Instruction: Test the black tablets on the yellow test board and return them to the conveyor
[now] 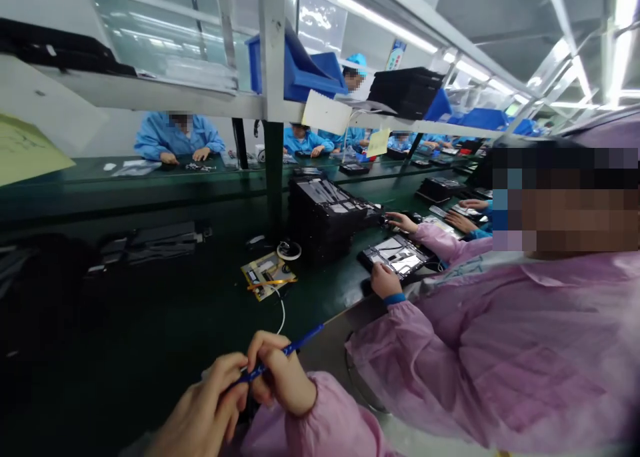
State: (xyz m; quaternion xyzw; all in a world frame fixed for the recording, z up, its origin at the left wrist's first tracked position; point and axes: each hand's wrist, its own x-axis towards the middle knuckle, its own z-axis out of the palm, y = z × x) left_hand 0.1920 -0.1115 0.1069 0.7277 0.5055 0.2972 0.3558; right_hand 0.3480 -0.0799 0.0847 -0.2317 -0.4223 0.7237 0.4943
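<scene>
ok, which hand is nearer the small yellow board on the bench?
Right. The right hand is directly below the yellow board, apart from it; the left hand is lower and further left.

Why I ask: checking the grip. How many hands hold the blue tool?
2. The left hand, at bottom centre, pinches the lower end of the blue tool; the right hand, just right of it, wraps its middle. No other hand touches it.

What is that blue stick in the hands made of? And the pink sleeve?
The blue stick looks like plastic: it is thin, evenly coloured and slightly shiny, though blur leaves that open. The left hand and right hand pinch it. The pink sleeve looks like thin, matte cloth, with soft folds.
</scene>
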